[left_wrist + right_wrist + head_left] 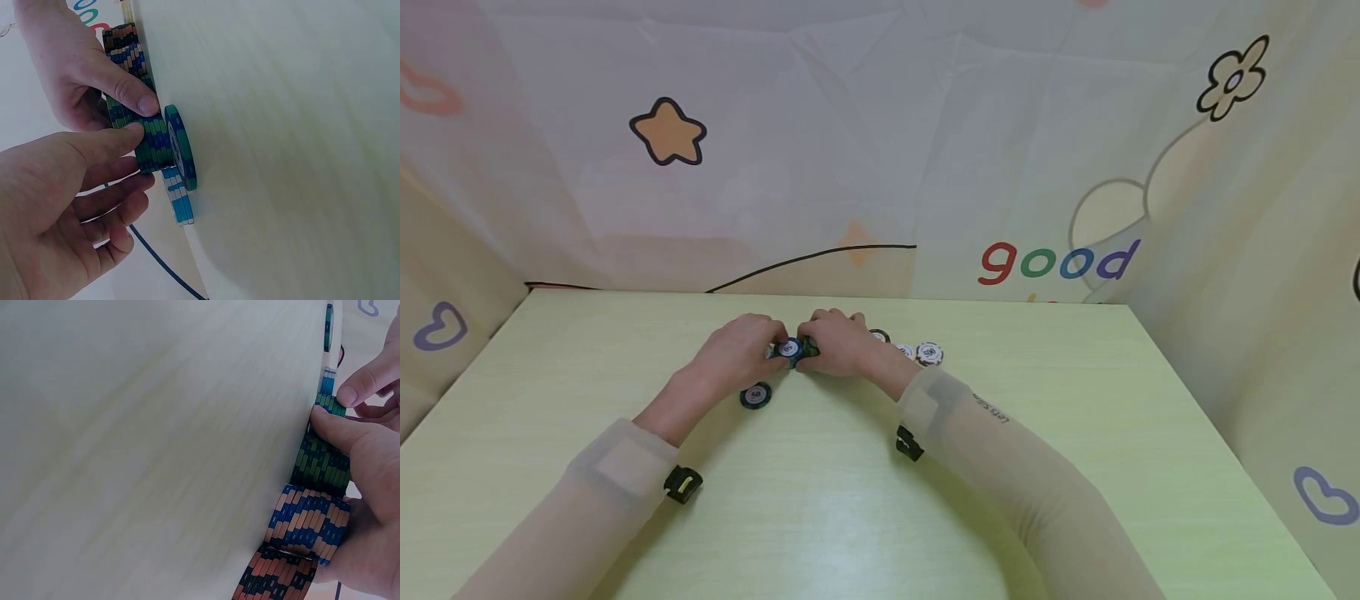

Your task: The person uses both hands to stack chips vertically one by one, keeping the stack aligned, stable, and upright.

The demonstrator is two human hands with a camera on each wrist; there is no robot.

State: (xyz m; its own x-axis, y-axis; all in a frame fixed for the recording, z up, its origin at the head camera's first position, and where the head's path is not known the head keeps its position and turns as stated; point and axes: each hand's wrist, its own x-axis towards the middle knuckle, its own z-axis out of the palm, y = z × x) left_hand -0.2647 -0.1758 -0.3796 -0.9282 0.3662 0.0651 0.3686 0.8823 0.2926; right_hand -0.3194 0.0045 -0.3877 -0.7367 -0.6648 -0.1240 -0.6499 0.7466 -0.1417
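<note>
A stack of green-and-blue poker chips [153,149] stands between my hands. My left hand [741,354] pinches it, thumb on the near side and fingers behind. My right hand [835,343] grips from the other side, its thumb where this stack meets a black-and-green stack of poker chips [322,462]; its fingertips are hidden behind the chips. A single poker chip [756,395] marked 50 lies flat on the table, nearer me than the stack. Beside my left hand is a short light-blue-and-white stack [179,197].
To the right along the row stand a blue-and-tan stack [306,522] and a black-and-orange stack [275,575]. A white-topped stack [929,353] ends the row. The pale wooden table [820,500] meets a printed curtain [820,150] at its back edge.
</note>
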